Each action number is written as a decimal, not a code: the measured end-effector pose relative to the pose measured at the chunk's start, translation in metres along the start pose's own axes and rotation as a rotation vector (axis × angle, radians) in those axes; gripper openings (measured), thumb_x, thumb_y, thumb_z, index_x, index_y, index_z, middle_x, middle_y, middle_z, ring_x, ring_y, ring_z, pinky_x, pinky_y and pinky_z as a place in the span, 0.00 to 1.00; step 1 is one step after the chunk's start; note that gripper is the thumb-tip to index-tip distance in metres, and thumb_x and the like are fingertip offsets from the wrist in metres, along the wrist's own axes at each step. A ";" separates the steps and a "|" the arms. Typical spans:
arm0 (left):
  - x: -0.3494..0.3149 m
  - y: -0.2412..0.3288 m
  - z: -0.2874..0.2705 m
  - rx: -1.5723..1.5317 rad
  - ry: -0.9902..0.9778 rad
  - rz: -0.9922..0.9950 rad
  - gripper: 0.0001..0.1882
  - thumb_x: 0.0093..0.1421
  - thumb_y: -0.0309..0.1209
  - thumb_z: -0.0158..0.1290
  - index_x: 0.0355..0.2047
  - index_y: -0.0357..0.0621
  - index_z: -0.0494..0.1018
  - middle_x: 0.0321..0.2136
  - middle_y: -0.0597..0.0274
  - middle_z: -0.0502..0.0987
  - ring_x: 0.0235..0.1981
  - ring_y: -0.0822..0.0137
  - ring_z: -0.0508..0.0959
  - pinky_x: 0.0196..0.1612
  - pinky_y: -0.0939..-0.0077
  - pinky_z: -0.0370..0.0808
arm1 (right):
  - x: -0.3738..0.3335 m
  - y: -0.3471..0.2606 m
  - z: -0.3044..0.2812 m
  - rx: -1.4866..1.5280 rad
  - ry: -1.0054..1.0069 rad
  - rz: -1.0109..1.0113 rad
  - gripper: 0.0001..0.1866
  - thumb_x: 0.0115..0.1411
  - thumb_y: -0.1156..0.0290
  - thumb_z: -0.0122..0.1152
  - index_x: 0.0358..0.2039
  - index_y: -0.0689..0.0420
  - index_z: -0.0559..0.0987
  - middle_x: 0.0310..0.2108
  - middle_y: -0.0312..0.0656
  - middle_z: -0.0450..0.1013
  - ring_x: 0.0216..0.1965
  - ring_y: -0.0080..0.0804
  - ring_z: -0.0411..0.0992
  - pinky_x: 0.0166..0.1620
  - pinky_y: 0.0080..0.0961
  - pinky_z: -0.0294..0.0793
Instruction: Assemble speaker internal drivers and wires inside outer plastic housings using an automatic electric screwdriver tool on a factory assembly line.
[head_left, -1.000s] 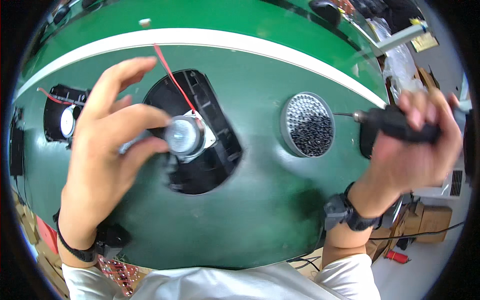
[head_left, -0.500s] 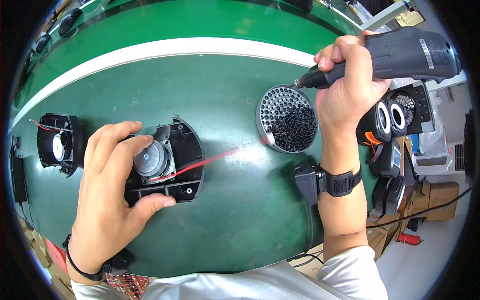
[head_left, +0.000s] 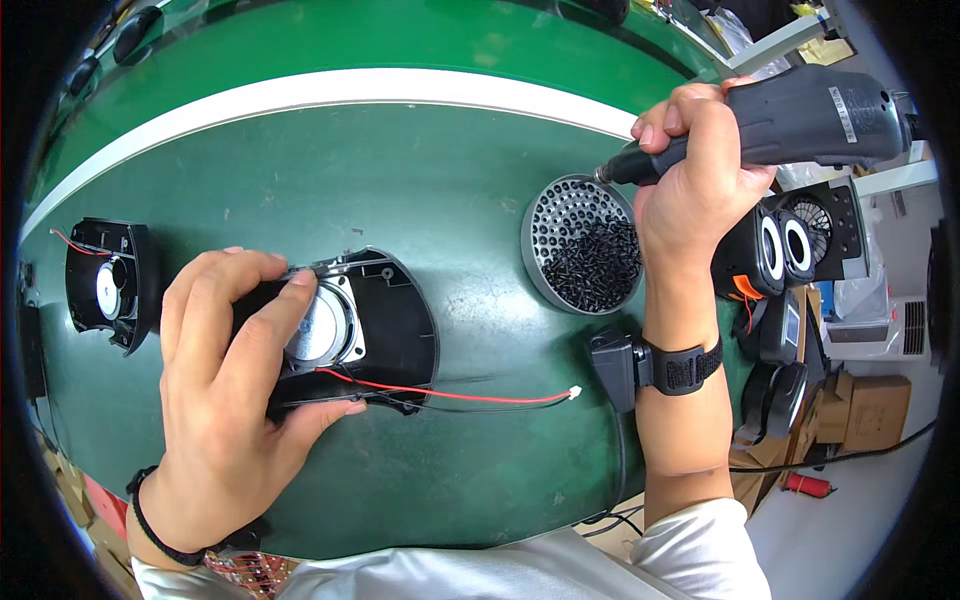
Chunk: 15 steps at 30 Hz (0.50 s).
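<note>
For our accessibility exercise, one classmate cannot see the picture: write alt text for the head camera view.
A person's left hand presses a black plastic housing with a round speaker onto a green table, while the right hand holds an electric screwdriver above a round dish of black screws. A red and black wire trails from the housing; a second housing lies at far left.

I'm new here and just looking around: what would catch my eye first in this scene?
Probably the right hand at the upper right, gripping a dark electric screwdriver over a round dish of black screws. At the lower left, the left hand presses on a black speaker shell, its red wire trailing across the green table.
</note>
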<state>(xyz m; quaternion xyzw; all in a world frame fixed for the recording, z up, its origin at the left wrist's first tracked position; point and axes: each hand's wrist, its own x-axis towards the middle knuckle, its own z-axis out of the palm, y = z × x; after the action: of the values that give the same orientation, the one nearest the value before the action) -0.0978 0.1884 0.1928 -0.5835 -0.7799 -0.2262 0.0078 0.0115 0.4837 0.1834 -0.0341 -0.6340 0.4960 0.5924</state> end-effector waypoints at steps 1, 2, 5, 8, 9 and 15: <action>0.000 0.001 0.001 0.021 0.012 0.012 0.40 0.37 0.41 0.71 0.49 0.32 0.73 0.50 0.45 0.70 0.52 0.44 0.70 0.56 0.53 0.67 | -0.001 -0.001 0.000 -0.057 -0.038 0.007 0.06 0.58 0.81 0.52 0.36 0.63 0.69 0.18 0.38 0.68 0.16 0.26 0.66 0.24 0.27 0.70; 0.000 0.001 0.002 0.042 0.024 0.025 0.39 0.37 0.41 0.71 0.49 0.33 0.74 0.50 0.45 0.70 0.52 0.44 0.70 0.56 0.53 0.67 | -0.003 -0.001 0.000 -0.115 -0.075 0.014 0.09 0.58 0.80 0.51 0.40 0.63 0.68 0.20 0.39 0.66 0.17 0.28 0.64 0.26 0.29 0.69; -0.001 0.001 0.003 0.058 0.032 0.047 0.37 0.39 0.41 0.71 0.49 0.36 0.74 0.50 0.44 0.70 0.52 0.43 0.69 0.55 0.51 0.67 | -0.003 -0.002 0.002 -0.151 -0.068 0.028 0.09 0.58 0.80 0.52 0.40 0.63 0.68 0.20 0.39 0.65 0.18 0.28 0.64 0.26 0.29 0.69; -0.002 -0.001 0.004 0.083 0.007 0.083 0.34 0.43 0.42 0.69 0.49 0.38 0.75 0.49 0.43 0.70 0.51 0.42 0.69 0.55 0.49 0.67 | 0.000 0.008 -0.009 -0.236 -0.023 -0.092 0.07 0.62 0.78 0.54 0.26 0.61 0.74 0.17 0.37 0.72 0.17 0.23 0.69 0.28 0.20 0.69; -0.002 -0.002 0.004 0.076 0.014 0.091 0.32 0.45 0.45 0.67 0.49 0.42 0.76 0.49 0.44 0.70 0.50 0.42 0.70 0.54 0.48 0.67 | 0.002 0.005 -0.017 -0.299 -0.038 -0.101 0.08 0.64 0.78 0.51 0.28 0.63 0.76 0.18 0.38 0.72 0.20 0.24 0.69 0.28 0.21 0.69; -0.007 -0.008 0.019 0.136 0.108 0.130 0.30 0.44 0.43 0.66 0.50 0.51 0.79 0.47 0.49 0.70 0.48 0.45 0.69 0.51 0.53 0.70 | 0.025 -0.076 -0.027 0.186 -0.150 0.056 0.06 0.61 0.70 0.56 0.33 0.59 0.70 0.23 0.34 0.61 0.27 0.24 0.61 0.44 0.25 0.64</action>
<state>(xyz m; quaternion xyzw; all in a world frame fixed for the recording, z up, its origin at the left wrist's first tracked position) -0.0976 0.1870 0.1712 -0.6178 -0.7525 -0.2028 0.1041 0.0666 0.4773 0.2466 0.0407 -0.6267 0.5700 0.5297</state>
